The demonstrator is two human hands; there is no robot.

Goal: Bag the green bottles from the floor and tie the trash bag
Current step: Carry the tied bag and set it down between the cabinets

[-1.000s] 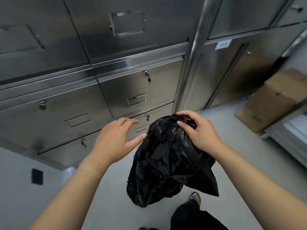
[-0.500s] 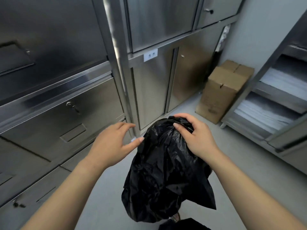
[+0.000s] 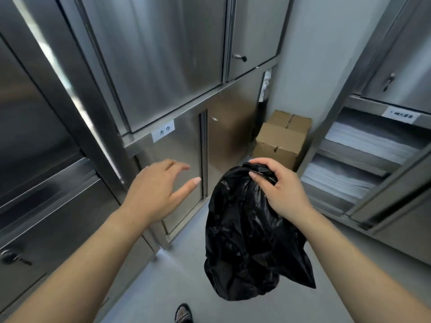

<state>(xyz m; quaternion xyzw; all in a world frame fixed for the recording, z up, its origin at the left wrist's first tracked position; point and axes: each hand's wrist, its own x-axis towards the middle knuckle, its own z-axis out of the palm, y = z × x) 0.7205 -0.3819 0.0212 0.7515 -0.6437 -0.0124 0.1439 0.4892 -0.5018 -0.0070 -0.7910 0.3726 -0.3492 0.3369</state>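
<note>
A narrow storeroom: steel cabinets (image 3: 151,66) on the left, a cardboard box (image 3: 283,138) in the far corner, shelves of white stacks (image 3: 363,145) on the right. Since a second ago the view has swung rightward, and the left hand (image 3: 158,190), then at the bag's neck, now hovers spread and empty, apart from it. The right hand (image 3: 277,187) stays clenched on the gathered top of the black trash bag (image 3: 247,238), which hangs clear of the floor (image 3: 175,276). No bottles show; whether it is knotted cannot be told.
</note>
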